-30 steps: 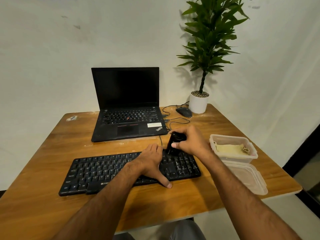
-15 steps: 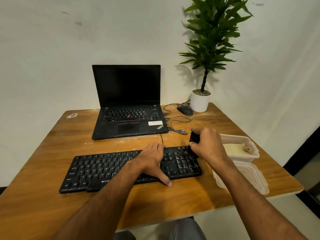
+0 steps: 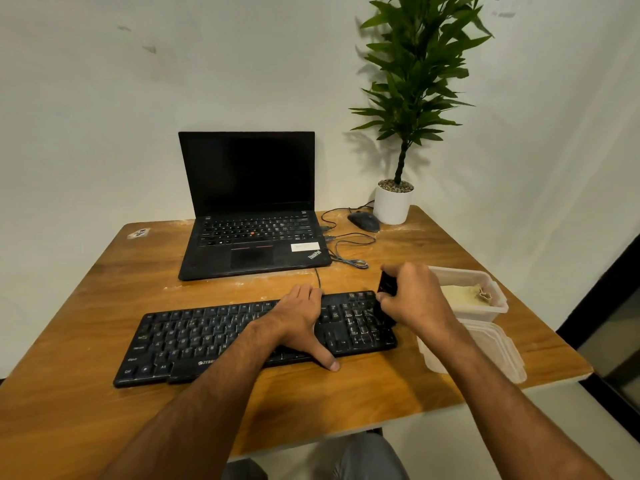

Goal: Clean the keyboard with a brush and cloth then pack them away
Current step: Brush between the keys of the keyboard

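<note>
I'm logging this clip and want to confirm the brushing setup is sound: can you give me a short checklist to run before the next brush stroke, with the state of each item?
1. Brush secure in the right hand: ok, fingers curl around it.
2. Keyboard steadied: ok, the left hand rests flat on its keys.
3. Brush over the keyboard: ok, it is at the right end.
4. Bristles touching the keys: cannot tell, the hand hides them.
5. Cloth ready: ok, it lies in the open container to the right.
6. Lid at hand for packing: ok, it sits in front of the container.
</note>
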The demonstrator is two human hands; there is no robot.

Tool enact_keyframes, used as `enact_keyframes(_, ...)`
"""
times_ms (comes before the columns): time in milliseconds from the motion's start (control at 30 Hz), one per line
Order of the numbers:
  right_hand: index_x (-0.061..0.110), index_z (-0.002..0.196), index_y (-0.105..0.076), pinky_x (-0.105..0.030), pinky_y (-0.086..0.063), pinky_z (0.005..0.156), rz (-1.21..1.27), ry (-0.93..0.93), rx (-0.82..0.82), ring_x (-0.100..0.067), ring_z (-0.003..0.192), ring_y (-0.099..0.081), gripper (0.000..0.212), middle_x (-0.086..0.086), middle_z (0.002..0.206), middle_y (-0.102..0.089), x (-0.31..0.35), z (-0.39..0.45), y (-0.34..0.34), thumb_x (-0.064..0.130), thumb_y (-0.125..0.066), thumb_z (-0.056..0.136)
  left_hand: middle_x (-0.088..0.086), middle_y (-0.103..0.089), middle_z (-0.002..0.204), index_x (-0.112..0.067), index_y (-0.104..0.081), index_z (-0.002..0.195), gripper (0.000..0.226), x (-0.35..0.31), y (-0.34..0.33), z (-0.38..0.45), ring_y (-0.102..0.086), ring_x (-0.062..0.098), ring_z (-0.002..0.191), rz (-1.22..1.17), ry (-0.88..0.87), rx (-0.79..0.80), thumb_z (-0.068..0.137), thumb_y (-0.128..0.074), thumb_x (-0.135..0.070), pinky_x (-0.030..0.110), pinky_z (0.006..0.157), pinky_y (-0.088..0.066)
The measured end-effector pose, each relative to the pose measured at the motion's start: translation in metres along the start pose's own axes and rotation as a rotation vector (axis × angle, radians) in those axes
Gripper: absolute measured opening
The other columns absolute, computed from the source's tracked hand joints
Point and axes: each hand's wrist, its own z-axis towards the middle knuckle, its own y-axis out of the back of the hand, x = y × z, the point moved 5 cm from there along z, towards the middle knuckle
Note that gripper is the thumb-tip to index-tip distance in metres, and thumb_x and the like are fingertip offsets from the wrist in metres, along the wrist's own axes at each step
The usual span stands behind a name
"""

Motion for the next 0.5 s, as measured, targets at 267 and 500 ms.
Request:
enact_keyframes(267,0.017,0.123,-0.070,-0.027,-0.052,0.082,0.138,0.001,-0.131,-0.019,0.102,-0.069,0.043,-0.002,0.107,-0.074,0.001,-0.001,0.014,0.022,-0.081,0.082,0.004,-0.032,0.151,-0.013,-0.021,0.158,0.142,-0.001,-0.001,0.000,-0.031,0.021,0.138,0.014,-0.001,-0.011,0.051,-0.087,-0.078,0.042,0.122,-0.032)
enact_keyframes(500,0.020,0.119,-0.073,-0.024,-0.052,0.078,-0.012,-0.012,0.077,-0.013,0.091,-0.063,0.040,0.000,0.111,-0.073,0.000,-0.011,0.009,0.016,-0.080,0.080,0.003,-0.032,0.149,-0.015,-0.024,0.156,0.139,0.000,-0.001,0.000,-0.031,0.020,0.137,-0.004,0.008,-0.005,0.050,-0.088,-0.077,0.043,0.122,-0.033)
